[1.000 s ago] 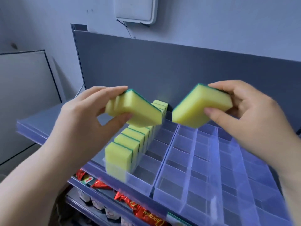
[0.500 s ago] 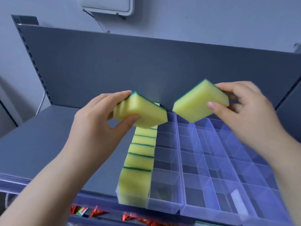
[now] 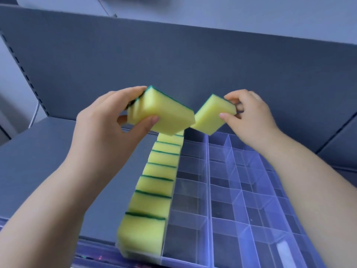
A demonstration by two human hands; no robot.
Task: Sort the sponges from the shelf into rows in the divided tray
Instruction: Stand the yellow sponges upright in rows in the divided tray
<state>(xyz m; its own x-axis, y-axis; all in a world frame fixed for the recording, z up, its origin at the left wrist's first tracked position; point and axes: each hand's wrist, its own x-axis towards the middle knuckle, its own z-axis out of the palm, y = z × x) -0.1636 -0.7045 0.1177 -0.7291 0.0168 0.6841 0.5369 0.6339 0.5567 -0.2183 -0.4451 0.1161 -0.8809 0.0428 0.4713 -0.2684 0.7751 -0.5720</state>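
Left hand grips sponge, right hand pinches second sponge, above divided tray far end; corners now meeting, earlier apart. Neither yet placed.

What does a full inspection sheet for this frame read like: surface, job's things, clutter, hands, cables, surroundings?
Surface: grey shelf, with the tray on it at the front edge.
Job's things: a row of sponges stands on edge in the tray's leftmost column; the other compartments in view hold nothing. Two more loads are held above the tray's far end.
Clutter: nothing seen.
Hands: left hand grips the left sponges, seemingly a few stacked. Right hand pinches the right sponge. Their near corners meet or overlap; contact cannot be told.
Cables: thin cable on the wall at top.
Surroundings: grey back panel, pale wall above it.
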